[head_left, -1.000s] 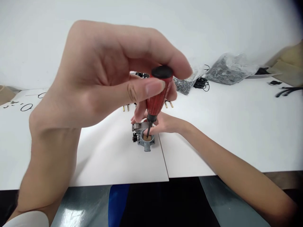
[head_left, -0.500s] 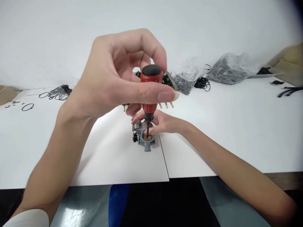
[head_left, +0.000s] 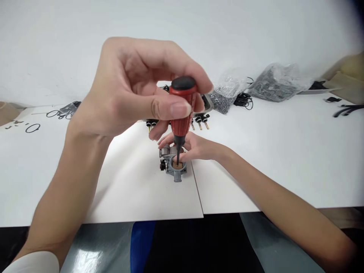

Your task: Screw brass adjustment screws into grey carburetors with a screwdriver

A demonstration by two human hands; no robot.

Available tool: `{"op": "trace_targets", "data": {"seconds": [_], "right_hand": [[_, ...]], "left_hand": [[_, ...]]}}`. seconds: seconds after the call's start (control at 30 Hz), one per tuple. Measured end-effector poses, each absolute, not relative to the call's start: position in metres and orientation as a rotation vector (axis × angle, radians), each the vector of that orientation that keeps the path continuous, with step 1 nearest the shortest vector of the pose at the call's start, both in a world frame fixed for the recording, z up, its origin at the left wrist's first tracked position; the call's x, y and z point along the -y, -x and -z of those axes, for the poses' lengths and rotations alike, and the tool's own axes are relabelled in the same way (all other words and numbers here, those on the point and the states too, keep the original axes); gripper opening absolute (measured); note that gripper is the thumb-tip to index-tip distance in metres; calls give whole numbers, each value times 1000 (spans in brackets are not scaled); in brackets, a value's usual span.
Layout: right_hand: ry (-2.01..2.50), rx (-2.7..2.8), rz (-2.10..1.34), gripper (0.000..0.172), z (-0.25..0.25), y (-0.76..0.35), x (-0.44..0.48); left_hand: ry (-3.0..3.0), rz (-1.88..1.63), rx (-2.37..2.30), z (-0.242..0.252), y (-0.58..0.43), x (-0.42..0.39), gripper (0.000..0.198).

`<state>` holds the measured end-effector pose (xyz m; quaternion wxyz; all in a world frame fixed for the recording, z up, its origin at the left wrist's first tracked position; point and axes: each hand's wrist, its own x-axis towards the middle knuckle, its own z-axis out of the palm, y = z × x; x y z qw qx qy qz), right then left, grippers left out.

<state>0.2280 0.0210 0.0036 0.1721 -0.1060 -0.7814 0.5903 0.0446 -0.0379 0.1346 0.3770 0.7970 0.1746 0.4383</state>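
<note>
My left hand (head_left: 133, 89) is raised close to the camera, thumb and fingers pinched round the red handle of a screwdriver (head_left: 182, 110) with a black cap. Its dark shaft points down into the round bore of a small grey metal carburetor-like part (head_left: 174, 167) standing on the white table. My right hand (head_left: 196, 147) reaches in from the right and grips that part from behind, fingers curled on it.
The white table (head_left: 136, 193) has a seam running to its front edge. Behind my hands lies a tray with small brass-tipped parts (head_left: 200, 122). Clear bags of dark parts (head_left: 273, 85) and black cables (head_left: 241, 100) lie at the back right, black rings (head_left: 32, 128) at the far left.
My left hand has shifted and re-gripped the screwdriver handle, fingers rolling round it, with the tip staying in the part's bore. The right hand has held still.
</note>
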Motion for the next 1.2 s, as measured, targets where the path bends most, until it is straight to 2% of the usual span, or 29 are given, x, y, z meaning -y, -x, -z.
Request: {"op": "trace_targets", "data": {"seconds": [0.3, 0.47, 0.67, 0.97, 1.2], "right_hand": [[300, 2253, -1665, 45, -6, -230, -21], [276, 2208, -1702, 42, -4, -229, -21], [286, 2217, -1682, 42, -7, -226, -20], [261, 2187, -1738, 42, -1, -228, -23], [301, 2203, -1673, 43, -4, -229, -22]], "left_hand": [[-2123, -1043, -541, -139, -44, 40, 15], [-2271, -1059, -356, -137, -46, 29, 22], [-2260, -1083, -333, -136, -47, 28, 20], [-2245, -1167, -645, -139, -48, 45, 29], [-2251, -1164, -582, -140, -47, 45, 32]]}}
